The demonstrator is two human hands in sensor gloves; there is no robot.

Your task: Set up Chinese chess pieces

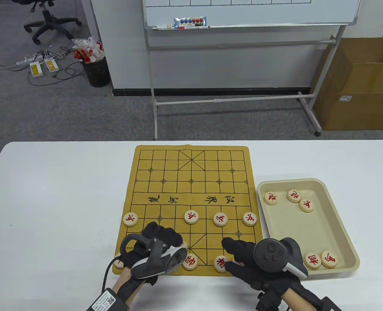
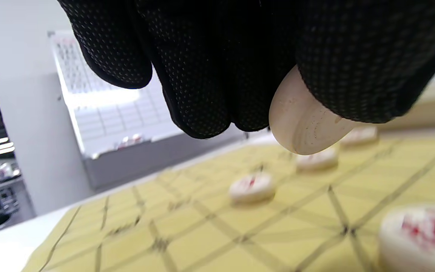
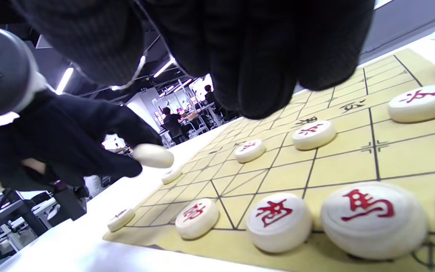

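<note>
Left hand: my black-gloved left hand (image 1: 157,241) pinches a pale round wooden chess piece (image 2: 304,121) between fingertips, lifted clear above the near rows of the board.
Step in hand: I judge it is setting this disc on a back-row point left of the palace; I should lower it flat, centre it on the line crossing, and keep clear of the red-inked piece (image 1: 190,261) just beside it.
Board: yellow cloth chess board (image 1: 191,181) with black grid lines, soft and flat on the white table (image 1: 58,201); a nudge could ruck it.
Pieces: smooth cream discs with rounded edges and red characters; four soldiers stand in their row.
Right hand: my black-gloved right hand (image 1: 246,259) rests its fingers on the board's near edge, touching a back-row piece (image 1: 221,263); whether it grips I cannot tell.
Tray: beige shallow rectangular tray (image 1: 346,226), matte, holding five more discs.
</note>
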